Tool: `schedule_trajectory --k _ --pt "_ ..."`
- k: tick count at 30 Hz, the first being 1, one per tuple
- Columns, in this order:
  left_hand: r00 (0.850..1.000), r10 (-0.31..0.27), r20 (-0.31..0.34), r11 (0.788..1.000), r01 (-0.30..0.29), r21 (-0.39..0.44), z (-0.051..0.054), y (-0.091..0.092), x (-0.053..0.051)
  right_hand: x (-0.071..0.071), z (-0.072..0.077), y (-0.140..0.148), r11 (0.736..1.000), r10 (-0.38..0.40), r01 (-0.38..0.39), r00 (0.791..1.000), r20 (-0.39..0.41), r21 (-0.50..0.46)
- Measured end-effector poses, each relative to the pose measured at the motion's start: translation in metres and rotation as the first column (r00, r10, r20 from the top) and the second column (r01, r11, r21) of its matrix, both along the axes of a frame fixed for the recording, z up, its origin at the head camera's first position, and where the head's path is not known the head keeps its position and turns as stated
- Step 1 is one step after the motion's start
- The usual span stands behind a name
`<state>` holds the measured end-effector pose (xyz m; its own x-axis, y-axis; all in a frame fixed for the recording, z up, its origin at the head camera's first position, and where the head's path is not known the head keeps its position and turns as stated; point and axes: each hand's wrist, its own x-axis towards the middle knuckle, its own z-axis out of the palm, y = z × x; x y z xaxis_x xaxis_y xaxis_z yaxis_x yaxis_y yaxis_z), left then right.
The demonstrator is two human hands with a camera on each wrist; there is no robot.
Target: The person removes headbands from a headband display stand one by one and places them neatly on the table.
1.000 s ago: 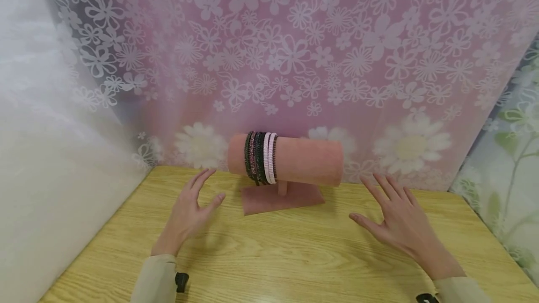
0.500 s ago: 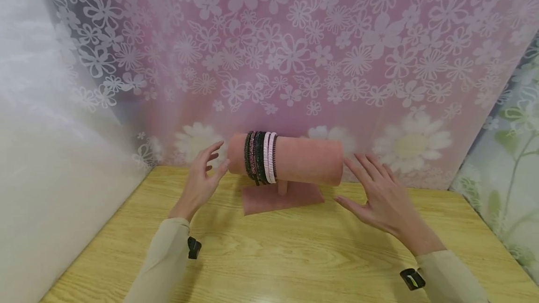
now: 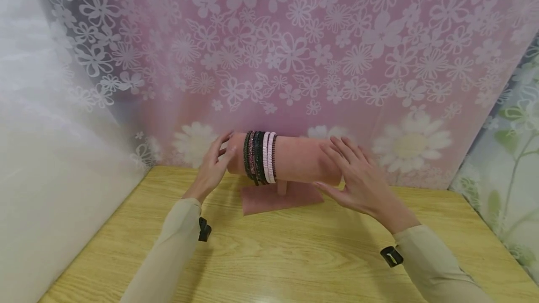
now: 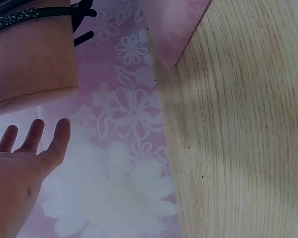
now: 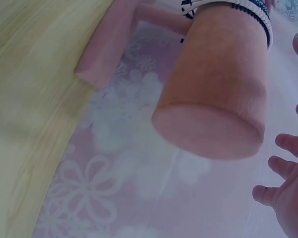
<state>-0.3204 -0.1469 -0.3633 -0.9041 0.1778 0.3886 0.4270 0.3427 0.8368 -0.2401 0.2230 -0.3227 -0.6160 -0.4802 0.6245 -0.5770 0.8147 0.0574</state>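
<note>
A pink velvet bracelet stand [image 3: 305,159], a padded horizontal roll on a short post and flat base [image 3: 269,200], stands on the table. Around the left half of its roll sit several dark glittery bracelets [image 3: 258,158] and pale pink bracelets [image 3: 269,158], side by side. Beside the roll's left end is my left hand [image 3: 212,167], fingers spread and slightly bent; the left wrist view shows a gap between fingers [image 4: 58,141] and roll. My right hand [image 3: 358,181] is at the right end, its fingers [image 5: 288,144] apart from the roll in the right wrist view. Neither hand holds anything.
The wooden table [image 3: 269,251] extends in front of the stand. Close behind it hangs a pink flowered curtain [image 3: 294,60]. A white sheet [image 3: 50,153] borders the left side, and a green-leafed flowered sheet [image 3: 509,162] the right.
Both hands have moved forward and inward, from clear of the stand to beside the two ends of its roll. The stand and bracelets have stayed in place.
</note>
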Motion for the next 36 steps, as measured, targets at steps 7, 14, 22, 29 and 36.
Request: schedule_trajectory --k 7,14,22,29,36 --pt "0.998 -0.031 0.063 0.999 0.03 0.026 -0.004 0.005 -0.015 -0.011 0.005 -0.018 0.998 0.059 -0.059 0.998 -0.006 0.017" --pt "0.998 0.004 0.058 1.0 -0.005 0.03 -0.008 0.01 -0.024 -0.021 0.009 -0.035 0.993 0.117 -0.117 0.993 -0.027 0.024" --pt "0.997 0.071 0.015 0.995 -0.072 0.075 -0.014 0.018 -0.023 -0.035 0.003 -0.051 0.987 0.16 -0.161 0.985 -0.066 -0.005" --pt "0.995 0.097 -0.034 0.992 -0.094 0.082 -0.019 0.021 -0.017 -0.044 -0.002 -0.055 0.985 0.169 -0.168 0.982 -0.079 0.025" --pt "0.992 0.112 -0.062 0.991 -0.107 0.082 -0.014 0.024 -0.013 -0.049 0.004 -0.061 0.988 0.125 -0.125 0.992 0.014 0.094"
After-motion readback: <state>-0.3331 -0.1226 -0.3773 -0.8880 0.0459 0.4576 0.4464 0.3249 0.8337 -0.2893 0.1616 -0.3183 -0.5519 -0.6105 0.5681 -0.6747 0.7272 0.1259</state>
